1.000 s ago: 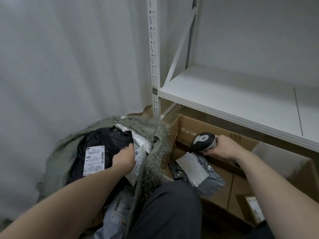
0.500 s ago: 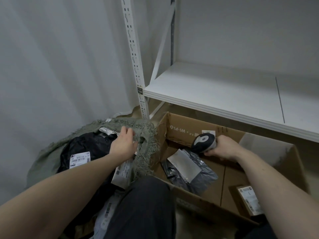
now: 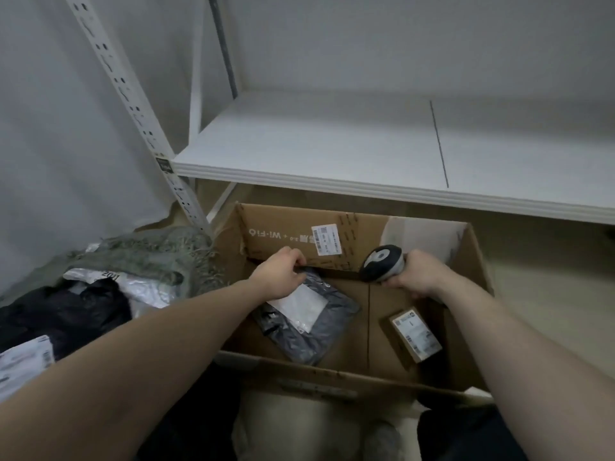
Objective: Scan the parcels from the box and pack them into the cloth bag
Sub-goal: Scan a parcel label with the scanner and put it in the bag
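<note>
Inside the box (image 3: 466,261), our left hand (image 3: 279,277) grabs the far end of a grey parcel (image 3: 309,321). Our right hand (image 3: 416,274) holds the scanner (image 3: 382,262). Near right lies a small parcel (image 3: 414,334). Left sits the bag (image 3: 149,257).

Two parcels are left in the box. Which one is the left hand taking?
The grey plastic parcel: the left hand grips its far edge. The small brown carton lies apart, untouched, near the right forearm.
</note>
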